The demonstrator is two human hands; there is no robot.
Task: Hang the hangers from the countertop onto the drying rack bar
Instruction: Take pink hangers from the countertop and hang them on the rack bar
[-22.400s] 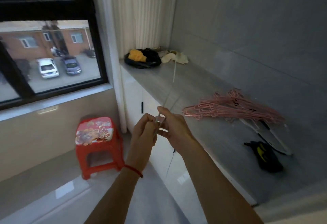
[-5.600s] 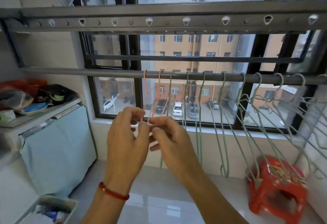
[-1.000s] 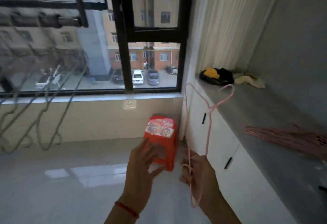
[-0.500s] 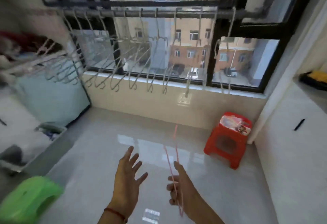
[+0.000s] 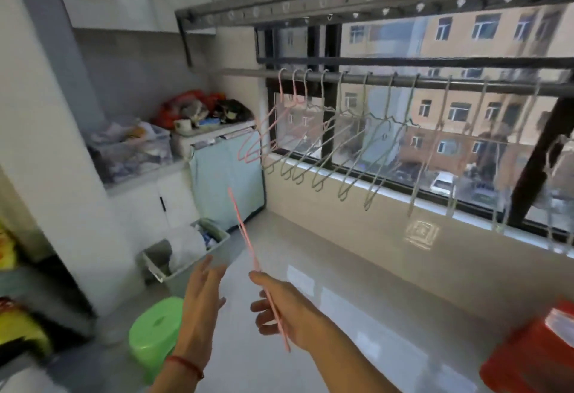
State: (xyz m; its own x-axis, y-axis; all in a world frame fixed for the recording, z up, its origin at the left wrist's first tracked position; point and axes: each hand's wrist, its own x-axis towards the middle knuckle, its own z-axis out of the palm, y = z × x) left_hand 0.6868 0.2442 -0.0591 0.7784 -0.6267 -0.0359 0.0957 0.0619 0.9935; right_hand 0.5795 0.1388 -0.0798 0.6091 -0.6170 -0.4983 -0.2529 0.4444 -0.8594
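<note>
Pink hanger (image 5: 248, 246): pinched in right hand (image 5: 289, 312), left hand (image 5: 202, 296) spread empty, bar (image 5: 403, 82) at 1 o'clock; risk: loose pinch swings hook, snagging hung hangers (image 5: 357, 141).

My right hand (image 5: 289, 315) grips a pink hanger (image 5: 248, 246) seen edge-on, slanting up past my fingertips toward the bar (image 5: 403, 82). My left hand (image 5: 202, 302), fingers straight, floats just beside it. 2 pink hangers (image 5: 264, 131) hang well beyond my fingers.
</note>
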